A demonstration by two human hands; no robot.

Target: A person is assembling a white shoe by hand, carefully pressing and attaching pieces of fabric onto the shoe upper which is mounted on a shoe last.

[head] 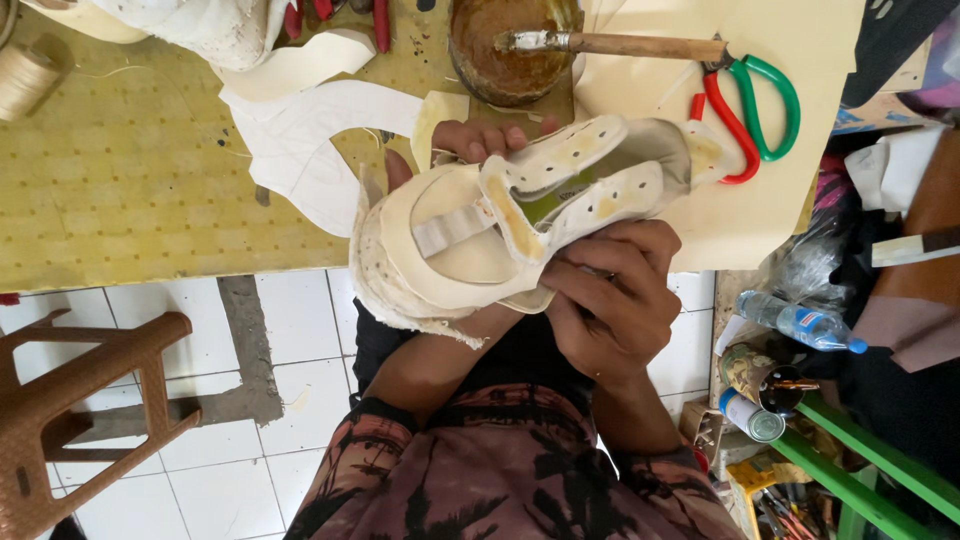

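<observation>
A: Where is the shoe upper in all this?

B: It is off the tabletop, held in the air over the person's lap, at the tabletop's near edge. The left hand cups it from behind, fingers curled over the top rim. The right hand is closed on the lower edge, thumb and fingers pinching the folded lining.

A: What looks risky?

B: There are yellowish smears on the perforated flaps, probably glue. If the right hand slides onto a wet patch, the fingers may stick or drag the lining out of line.

A: And the things nearby?

B: The glue pot sits just past the left hand, with a brush lying across its rim. A jerk upward with the upper could likely knock the brush off, or tip the pot onto the cream sheet.

A: The scissors?

B: They lie just beside the upper's far end, blades hidden under the brush handle. A sweep that way could push them off.
</observation>
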